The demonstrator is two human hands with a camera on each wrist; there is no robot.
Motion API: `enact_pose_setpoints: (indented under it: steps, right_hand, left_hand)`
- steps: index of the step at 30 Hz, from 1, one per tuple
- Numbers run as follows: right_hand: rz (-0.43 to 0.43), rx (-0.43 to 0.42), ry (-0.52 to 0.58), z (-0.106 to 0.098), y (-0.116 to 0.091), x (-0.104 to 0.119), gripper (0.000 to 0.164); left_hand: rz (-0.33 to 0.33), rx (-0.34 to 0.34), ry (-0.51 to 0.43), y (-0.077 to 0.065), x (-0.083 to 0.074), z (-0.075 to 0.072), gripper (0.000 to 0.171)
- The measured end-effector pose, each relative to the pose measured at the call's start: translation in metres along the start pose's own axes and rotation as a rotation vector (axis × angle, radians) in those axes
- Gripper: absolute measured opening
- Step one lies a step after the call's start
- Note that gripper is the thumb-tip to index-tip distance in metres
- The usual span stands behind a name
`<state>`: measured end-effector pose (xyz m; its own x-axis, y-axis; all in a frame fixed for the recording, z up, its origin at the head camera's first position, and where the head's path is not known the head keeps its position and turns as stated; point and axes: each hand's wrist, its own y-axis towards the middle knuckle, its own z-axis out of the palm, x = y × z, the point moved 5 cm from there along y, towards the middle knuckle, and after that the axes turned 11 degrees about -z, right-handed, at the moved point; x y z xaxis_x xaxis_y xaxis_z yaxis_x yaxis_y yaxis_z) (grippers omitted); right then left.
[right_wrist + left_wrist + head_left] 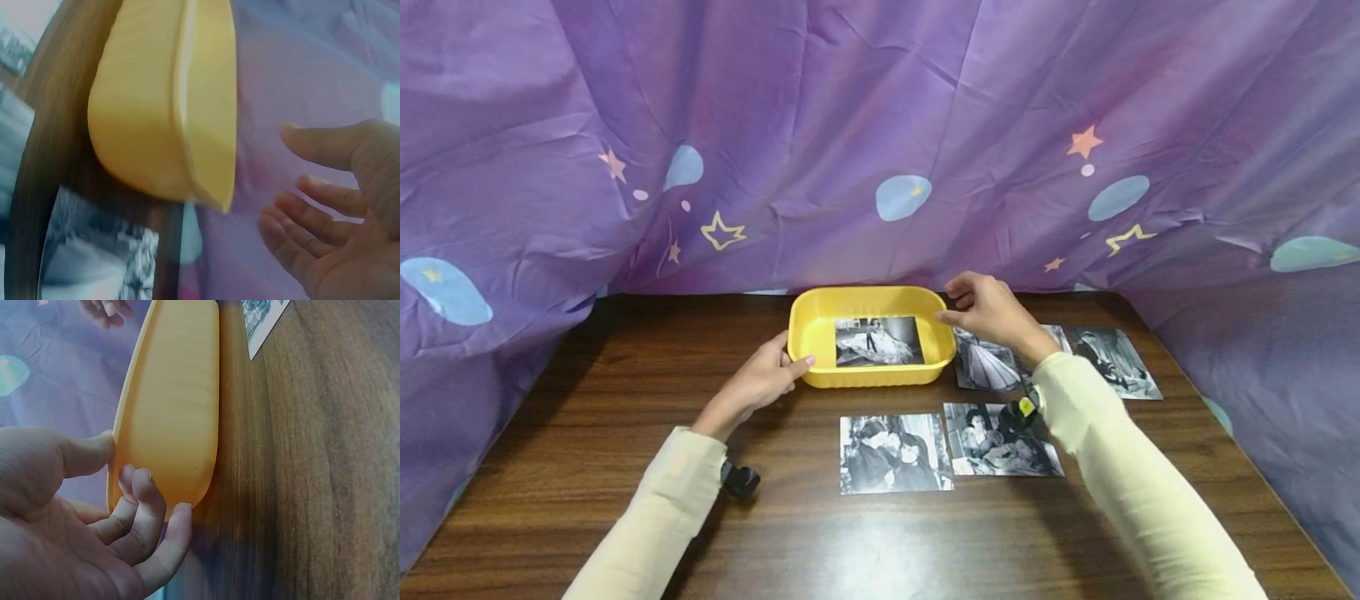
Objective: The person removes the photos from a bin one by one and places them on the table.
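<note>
A yellow plastic basin stands near the back of the table with a black-and-white photo lying inside it. At its left front corner my left hand grips the rim, thumb over the edge and fingers against the outer wall. My right hand hovers by the basin's right end. In the right wrist view the right hand is apart from the wall, its fingers loosely bent with nothing between them. Beneath the right hand and forearm lies a photo, partly hidden.
In front of the basin lie a photo of people close together and, beside it, another photo partly covered by the right wrist camera. One more photo is at the right. A purple curtain hangs behind the brown wooden table.
</note>
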<state>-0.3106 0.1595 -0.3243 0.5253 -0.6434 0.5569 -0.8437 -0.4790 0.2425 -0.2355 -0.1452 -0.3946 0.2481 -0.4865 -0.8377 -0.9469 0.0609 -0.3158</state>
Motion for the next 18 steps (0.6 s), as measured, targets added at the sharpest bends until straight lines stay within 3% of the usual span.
enact_pose_setpoints:
  steps: [7, 15, 18]
  right_hand:
    - [-0.035, 0.122, -0.070, 0.035, 0.018, 0.013, 0.055]
    - [0.037, 0.213, -0.131, 0.063, 0.032, 0.010, 0.069]
    - [0.052, 0.245, -0.141, 0.073, 0.034, 0.010, 0.064]
  left_hand:
    - [-0.004, -0.004, 0.011, 0.000, 0.002, 0.000, 0.063]
    - [0.004, 0.002, 0.002, 0.000, -0.001, 0.000, 0.062]
    - [-0.001, -0.001, 0.005, 0.000, -0.001, 0.000, 0.064]
